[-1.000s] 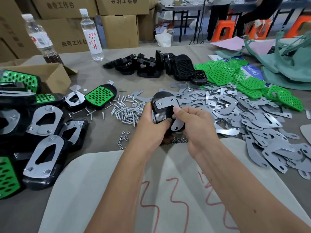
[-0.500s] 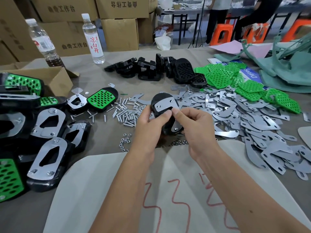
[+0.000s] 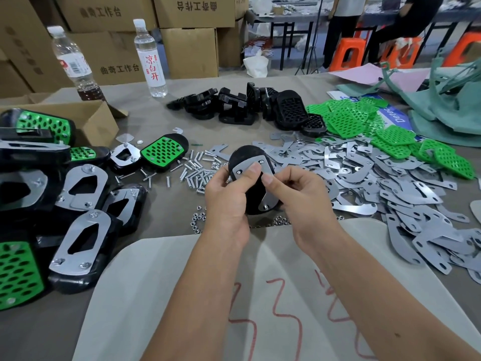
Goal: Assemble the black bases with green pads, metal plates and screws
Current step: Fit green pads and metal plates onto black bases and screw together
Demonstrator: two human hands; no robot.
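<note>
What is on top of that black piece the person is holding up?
A metal plate lies on the black base, with small screw ends showing at its corners. The left hand grips the base, its thumb pressing on the plate, so part of the plate is covered. The underside is hidden.

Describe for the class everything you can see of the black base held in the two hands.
The black base is an oval, dark, plastic-looking piece held above the table, tilted, its plated side toward the camera. A curved grey metal plate lies on it, with small screw ends showing at the plate's top corners and lower tip. The left hand grips it from the left, thumb on the plate; the right hand pinches the right edge. No green pad shows on this side.
</note>
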